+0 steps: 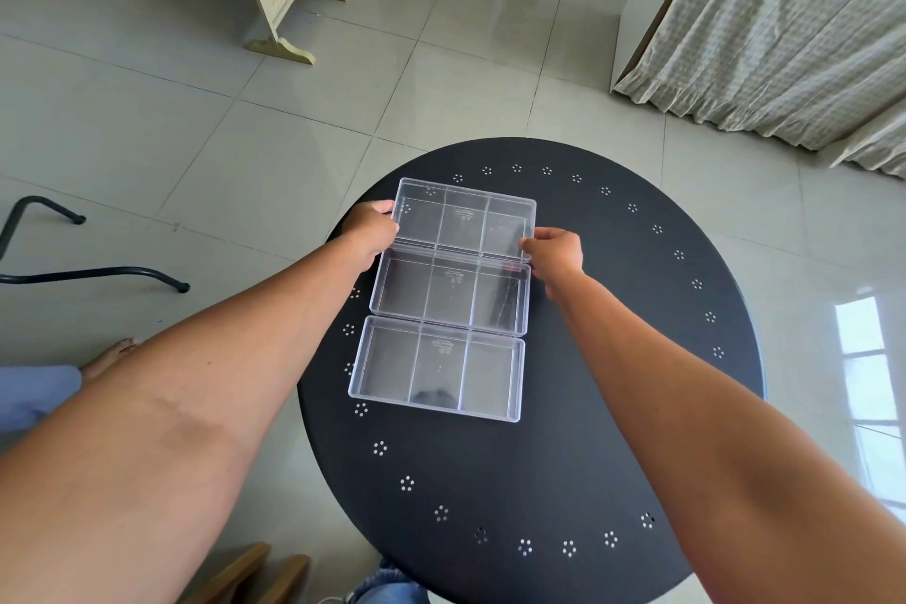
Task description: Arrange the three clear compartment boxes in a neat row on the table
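We saw the three clear boxes (443, 299) packed edge to edge in a column left of centre on the round black tabletop (613, 358), leaving no gap between them. The left hand (370, 231) and right hand (556, 255) flanked the uppermost box. Bare tabletop lay open to the right and along the lower frame.

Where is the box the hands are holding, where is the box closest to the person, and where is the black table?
Far box (463, 217), head view, its middle compartment floor.
Near box (438, 370), head view, its middle compartment floor.
Black table (613, 358), head view, bare top right of the boxes.
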The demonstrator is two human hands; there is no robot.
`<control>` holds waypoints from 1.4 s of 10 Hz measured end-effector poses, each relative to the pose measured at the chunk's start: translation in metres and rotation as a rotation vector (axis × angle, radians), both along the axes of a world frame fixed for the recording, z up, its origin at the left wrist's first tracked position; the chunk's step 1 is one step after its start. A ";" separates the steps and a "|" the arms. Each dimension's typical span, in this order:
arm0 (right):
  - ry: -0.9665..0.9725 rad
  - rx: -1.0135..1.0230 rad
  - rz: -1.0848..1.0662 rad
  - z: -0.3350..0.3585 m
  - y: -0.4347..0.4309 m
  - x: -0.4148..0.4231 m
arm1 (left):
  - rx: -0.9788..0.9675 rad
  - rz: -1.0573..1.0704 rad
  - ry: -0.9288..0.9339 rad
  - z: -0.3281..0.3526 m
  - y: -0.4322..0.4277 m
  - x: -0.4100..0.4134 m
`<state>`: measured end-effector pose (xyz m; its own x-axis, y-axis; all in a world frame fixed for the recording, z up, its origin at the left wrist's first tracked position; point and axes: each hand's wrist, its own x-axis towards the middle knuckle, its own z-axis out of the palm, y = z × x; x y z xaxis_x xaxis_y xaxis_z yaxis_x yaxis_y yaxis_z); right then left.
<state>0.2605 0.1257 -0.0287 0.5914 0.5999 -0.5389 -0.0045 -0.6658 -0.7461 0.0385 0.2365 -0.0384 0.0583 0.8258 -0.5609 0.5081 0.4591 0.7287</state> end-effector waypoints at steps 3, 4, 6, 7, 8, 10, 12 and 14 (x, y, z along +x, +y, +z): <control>0.003 0.015 -0.001 -0.001 0.000 0.000 | 0.008 0.015 0.001 0.000 -0.003 -0.001; 0.011 0.021 -0.005 -0.002 0.000 0.000 | 0.011 0.012 0.001 0.001 -0.003 -0.001; 0.006 0.016 -0.005 -0.001 0.000 -0.001 | 0.002 0.010 0.005 0.002 -0.003 -0.002; 0.004 0.003 -0.003 -0.002 -0.001 0.000 | 0.004 -0.007 0.005 0.005 -0.004 -0.002; -0.012 -0.014 -0.027 -0.005 -0.002 -0.001 | 0.000 -0.018 0.014 0.009 -0.004 -0.002; -0.042 -0.027 -0.034 -0.003 -0.007 0.000 | 0.032 0.013 0.020 0.018 -0.009 -0.001; -0.046 -0.001 -0.022 0.008 -0.016 0.001 | 0.171 0.007 0.122 0.035 -0.021 0.006; -0.070 0.007 -0.055 0.012 -0.044 0.011 | 0.399 -0.103 0.245 0.048 -0.043 0.025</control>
